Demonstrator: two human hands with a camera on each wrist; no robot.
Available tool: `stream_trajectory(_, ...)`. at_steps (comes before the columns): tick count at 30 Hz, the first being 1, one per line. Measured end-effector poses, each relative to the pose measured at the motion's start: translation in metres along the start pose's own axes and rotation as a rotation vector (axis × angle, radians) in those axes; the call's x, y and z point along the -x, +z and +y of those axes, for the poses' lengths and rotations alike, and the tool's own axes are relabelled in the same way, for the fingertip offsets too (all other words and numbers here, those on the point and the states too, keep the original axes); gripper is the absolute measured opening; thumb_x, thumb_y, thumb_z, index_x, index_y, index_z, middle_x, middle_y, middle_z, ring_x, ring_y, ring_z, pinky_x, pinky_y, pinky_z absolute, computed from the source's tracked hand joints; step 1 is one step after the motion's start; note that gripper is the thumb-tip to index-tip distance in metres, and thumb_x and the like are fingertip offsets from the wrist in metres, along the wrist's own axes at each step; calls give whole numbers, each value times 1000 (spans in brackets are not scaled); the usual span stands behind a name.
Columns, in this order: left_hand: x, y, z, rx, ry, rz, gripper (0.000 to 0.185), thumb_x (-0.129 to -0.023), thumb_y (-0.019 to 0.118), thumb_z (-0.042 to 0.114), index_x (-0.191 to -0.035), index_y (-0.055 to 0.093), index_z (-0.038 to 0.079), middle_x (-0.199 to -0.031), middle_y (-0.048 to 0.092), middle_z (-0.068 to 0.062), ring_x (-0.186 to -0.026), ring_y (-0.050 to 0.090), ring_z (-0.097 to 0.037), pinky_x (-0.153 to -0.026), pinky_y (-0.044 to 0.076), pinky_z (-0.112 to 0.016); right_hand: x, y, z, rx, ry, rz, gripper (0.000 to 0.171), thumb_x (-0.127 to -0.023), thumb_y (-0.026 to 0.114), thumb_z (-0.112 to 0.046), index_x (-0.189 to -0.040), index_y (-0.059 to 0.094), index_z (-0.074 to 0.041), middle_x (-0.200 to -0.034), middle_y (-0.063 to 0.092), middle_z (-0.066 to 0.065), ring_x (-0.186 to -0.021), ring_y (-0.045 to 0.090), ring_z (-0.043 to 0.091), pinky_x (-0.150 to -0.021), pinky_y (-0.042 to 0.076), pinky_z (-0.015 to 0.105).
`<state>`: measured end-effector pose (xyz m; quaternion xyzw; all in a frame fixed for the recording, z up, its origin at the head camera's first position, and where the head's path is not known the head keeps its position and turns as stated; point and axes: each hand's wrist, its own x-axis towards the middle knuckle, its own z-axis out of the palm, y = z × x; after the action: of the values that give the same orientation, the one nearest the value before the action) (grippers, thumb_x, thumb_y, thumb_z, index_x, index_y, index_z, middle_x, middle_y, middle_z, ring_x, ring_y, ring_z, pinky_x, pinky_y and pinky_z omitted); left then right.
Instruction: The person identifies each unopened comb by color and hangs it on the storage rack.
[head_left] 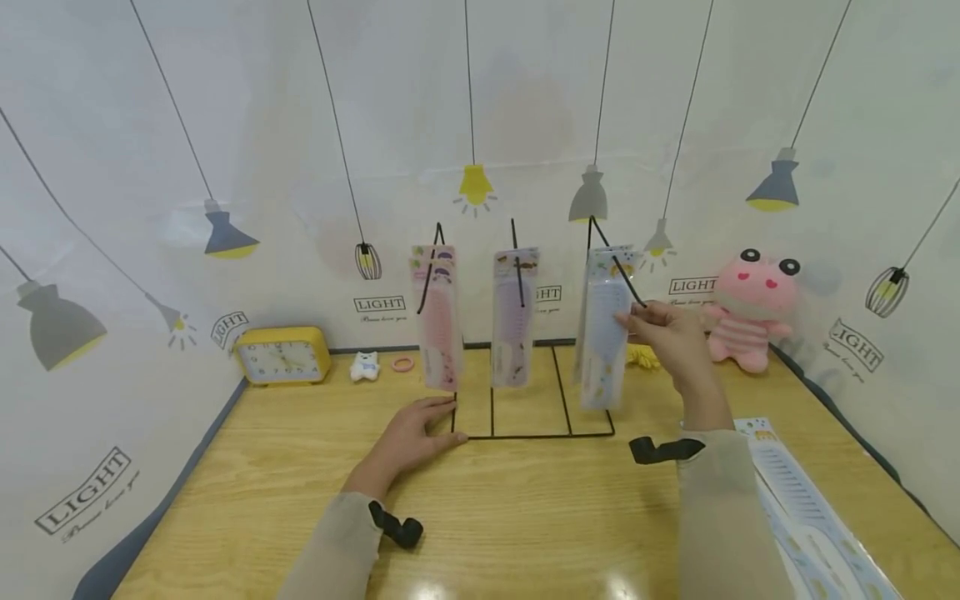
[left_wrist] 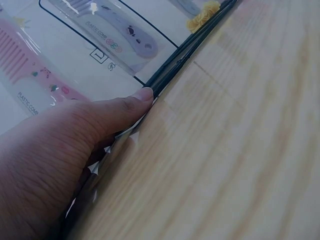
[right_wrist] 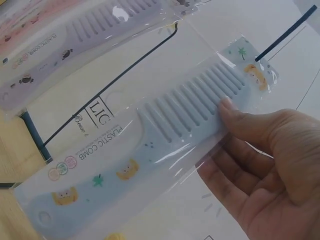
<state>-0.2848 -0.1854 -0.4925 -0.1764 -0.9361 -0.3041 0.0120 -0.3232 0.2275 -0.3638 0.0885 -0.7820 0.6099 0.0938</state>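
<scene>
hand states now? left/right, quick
Left hand: open, resting flat on the table against the wire rack base.
Right hand: pinches the packaged blue comb.

clock [head_left: 283, 357]: numerals too small | comb packs [head_left: 813, 517]: cut off at edge

Packaged blue comb [right_wrist: 165, 135] (cartoon print), hanging upright

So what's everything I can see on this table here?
blue comb pack: 1, pale blue, right hook of rack, pinched by right hand
purple comb pack: 1, lilac, middle hook
pink comb packs: at least 1, pink, left hook
wire rack: 1, black, table centre
spare comb packs: count unclear, pale blue, near right
clock: 1, yellow, far left
plush toy: 1, pink, far right
table: 1, wooden
left hand: rests on the rack base
right hand: holds blue pack
</scene>
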Motion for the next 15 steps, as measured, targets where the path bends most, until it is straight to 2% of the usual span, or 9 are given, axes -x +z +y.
stream_trajectory(3, 0, 0, -1, -3, -3, -5, 69, -87, 72, 57, -144, 58, 20, -151, 50, -1, -140, 42, -30, -116, 33, -50, -1, 3, -1, -13, 13, 12, 51, -92, 74, -35, -115, 66, 9, -97, 72, -3, -89, 70, 11, -83, 59, 28)
stream_trajectory(9, -1, 1, -3, -8, 4, 5, 68, -88, 71, 57, -144, 58, 21, -150, 50, -2, -140, 43, -31, -116, 34, -51, -2, 5, -2, 11, 19, 17, 50, -94, 72, -36, -114, 64, 9, -100, 71, -3, -91, 68, 7, -81, 58, 22)
stream_trajectory(15, -2, 2, -4, -21, 1, 1, 68, -88, 71, 57, -145, 57, 22, -151, 49, -1, -141, 42, -29, -116, 34, -50, -2, 4, -1, -11, 13, 17, 52, -99, 66, -30, -133, 58, 9, -119, 64, 9, -92, 65, 0, -81, 57, 19)
